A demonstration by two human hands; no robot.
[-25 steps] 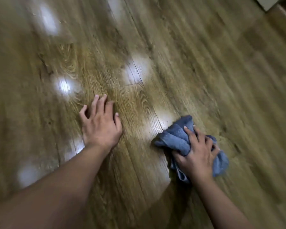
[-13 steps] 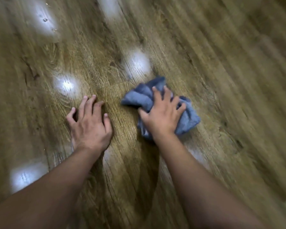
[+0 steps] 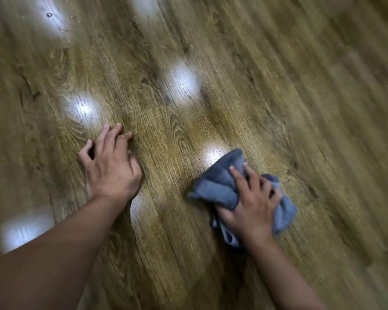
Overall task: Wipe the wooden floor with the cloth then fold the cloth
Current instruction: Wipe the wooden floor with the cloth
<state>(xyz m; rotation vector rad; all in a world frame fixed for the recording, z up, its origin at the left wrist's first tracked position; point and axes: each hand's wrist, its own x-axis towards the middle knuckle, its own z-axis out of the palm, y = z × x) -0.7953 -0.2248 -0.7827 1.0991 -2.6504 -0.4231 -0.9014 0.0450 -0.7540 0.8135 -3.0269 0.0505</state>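
A bunched blue-grey cloth (image 3: 220,186) lies on the brown wooden floor (image 3: 267,90), right of centre. My right hand (image 3: 253,204) lies on top of it with fingers curled into the folds, gripping the cloth against the boards. Part of the cloth is hidden under the palm. My left hand (image 3: 110,166) rests on the floor to the left, fingers spread and straight, holding nothing.
Bright light reflections dot the glossy planks. A few water droplets (image 3: 49,15) sit on the floor at the far upper left. Bare floor stretches all around both hands.
My right hand has dragged the cloth back toward me and to the right, from beside the left hand's fingertips. The left hand has stayed planted on the floor.
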